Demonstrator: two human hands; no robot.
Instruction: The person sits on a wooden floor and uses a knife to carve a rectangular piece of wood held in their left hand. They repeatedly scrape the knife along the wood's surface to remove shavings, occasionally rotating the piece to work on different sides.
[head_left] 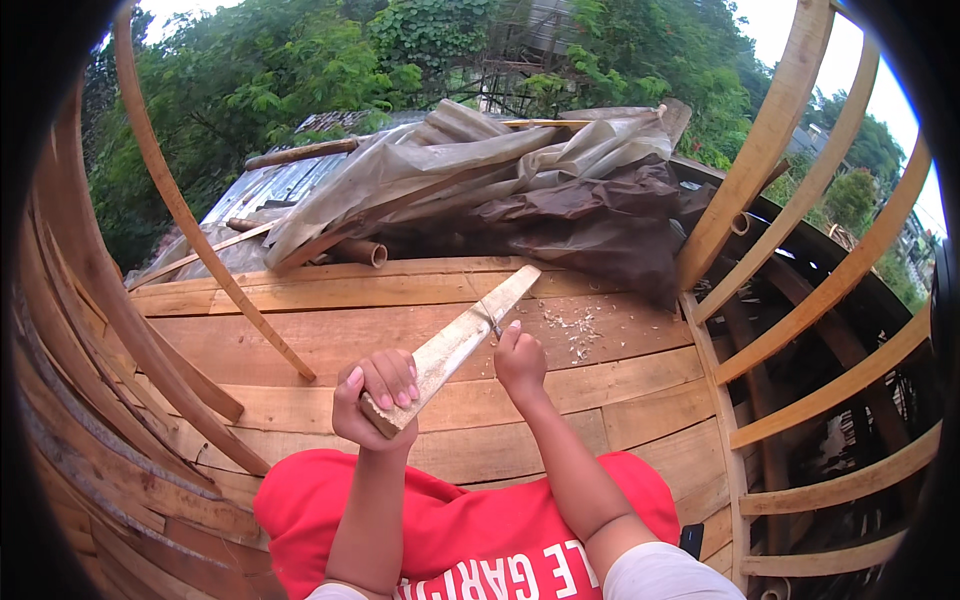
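A long, pale wooden board (455, 348) slants up and away from me over the plank floor, from my left hand to its narrower far end. My left hand (378, 396) is closed round its near end, fingers over the top face. To the right of the board, my right hand (521, 362) is a fist gripping a slim tool (493, 322). Its thin, dark end meets the board's right edge about halfway along. Most of the tool is hidden in the fist, so its exact kind does not show.
Wood shavings (575, 332) lie on the plank floor (380, 340) beyond my right hand. Crumpled grey and brown plastic sheeting (500, 180) covers a heap at the far side, with a bamboo pole (365, 252) sticking out. Upright wooden slats (765, 150) stand left and right.
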